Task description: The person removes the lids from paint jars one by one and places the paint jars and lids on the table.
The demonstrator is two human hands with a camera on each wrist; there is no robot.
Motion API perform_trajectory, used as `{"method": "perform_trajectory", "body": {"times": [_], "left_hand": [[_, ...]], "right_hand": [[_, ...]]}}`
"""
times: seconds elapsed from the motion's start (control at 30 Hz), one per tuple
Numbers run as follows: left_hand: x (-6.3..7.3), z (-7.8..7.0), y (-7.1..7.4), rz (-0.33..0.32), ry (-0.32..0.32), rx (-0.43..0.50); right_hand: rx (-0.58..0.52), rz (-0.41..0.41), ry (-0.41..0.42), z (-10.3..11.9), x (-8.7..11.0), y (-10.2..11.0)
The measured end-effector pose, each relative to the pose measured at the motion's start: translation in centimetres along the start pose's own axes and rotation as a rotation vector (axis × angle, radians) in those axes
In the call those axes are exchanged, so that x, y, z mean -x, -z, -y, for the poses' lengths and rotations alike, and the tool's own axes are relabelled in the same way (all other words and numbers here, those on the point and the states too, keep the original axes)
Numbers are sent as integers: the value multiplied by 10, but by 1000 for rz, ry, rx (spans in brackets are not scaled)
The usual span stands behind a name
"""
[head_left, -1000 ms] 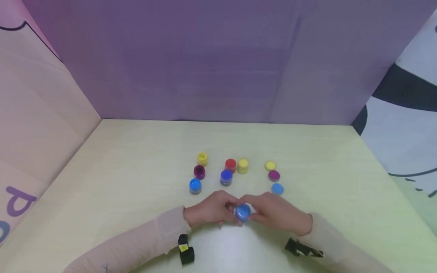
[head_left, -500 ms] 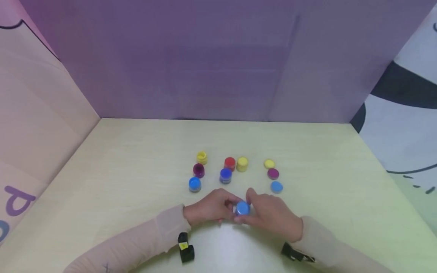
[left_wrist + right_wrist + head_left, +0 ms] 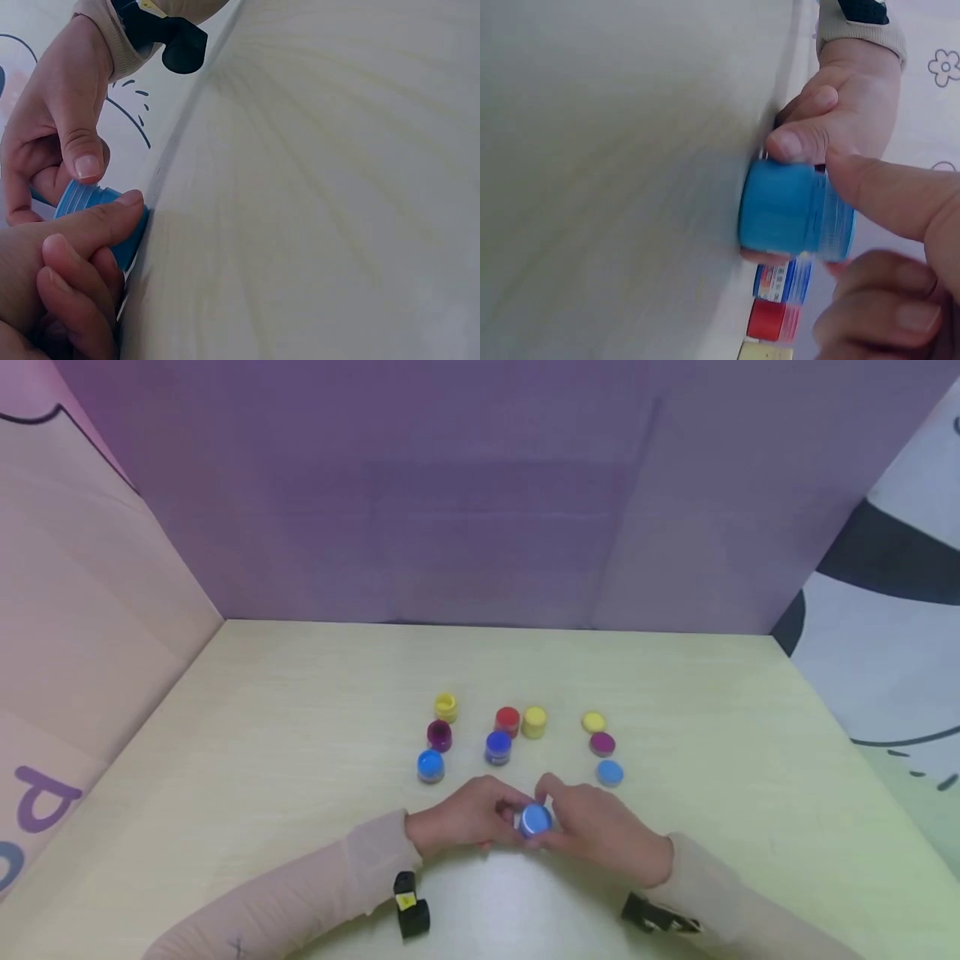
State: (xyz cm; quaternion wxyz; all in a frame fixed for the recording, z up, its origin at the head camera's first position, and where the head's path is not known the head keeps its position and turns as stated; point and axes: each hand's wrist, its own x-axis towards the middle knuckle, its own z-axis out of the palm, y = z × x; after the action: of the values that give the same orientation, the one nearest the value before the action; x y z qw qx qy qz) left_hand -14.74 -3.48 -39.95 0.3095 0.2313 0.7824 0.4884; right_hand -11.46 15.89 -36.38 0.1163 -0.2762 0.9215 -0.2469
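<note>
A small light-blue paint jar (image 3: 776, 208) with a ridged, see-through blue lid (image 3: 836, 221) stands upright on the table between both hands. My left hand (image 3: 476, 814) grips the jar body from the left, its thumb along the side. My right hand (image 3: 611, 833) holds the lid from the right between thumb and fingers. In the left wrist view the right thumb (image 3: 84, 157) rests at the ridged lid edge. The lid appears to sit on the jar; whether it is loose I cannot tell. Part of the jar is hidden behind fingers.
Beyond the hands stand lidded jars: red (image 3: 507, 720), yellow (image 3: 534, 722) and dark blue (image 3: 498, 748). Left of them are a yellow jar (image 3: 446, 708), a purple jar (image 3: 439, 736) and a blue jar (image 3: 431, 766). Yellow (image 3: 594, 722), purple (image 3: 602, 744) and light-blue (image 3: 610, 772) lids lie right.
My right hand has shifted its fingers around the lid, with the thumb and forefinger spread differently than a second ago. The left hand keeps its grip, and the jar stays nearly in place.
</note>
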Motion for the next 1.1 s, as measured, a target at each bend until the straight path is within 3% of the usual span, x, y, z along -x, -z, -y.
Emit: {"method": "perform_trajectory", "body": {"times": [0.27, 0.43, 0.6, 0.83, 1.1], "left_hand": [[1, 0, 0, -3, 6, -7], [1, -2, 1, 0, 17, -1], [1, -2, 0, -6, -11, -30], [2, 0, 0, -2, -2, -22], [1, -1, 0, 9, 8, -20]], "right_hand": [[-48, 66, 198, -15, 3, 9], [-54, 88, 253, -16, 4, 12], [-14, 84, 179, -9, 6, 10], [102, 12, -31, 4, 7, 0], [146, -31, -97, 9, 3, -6]]}}
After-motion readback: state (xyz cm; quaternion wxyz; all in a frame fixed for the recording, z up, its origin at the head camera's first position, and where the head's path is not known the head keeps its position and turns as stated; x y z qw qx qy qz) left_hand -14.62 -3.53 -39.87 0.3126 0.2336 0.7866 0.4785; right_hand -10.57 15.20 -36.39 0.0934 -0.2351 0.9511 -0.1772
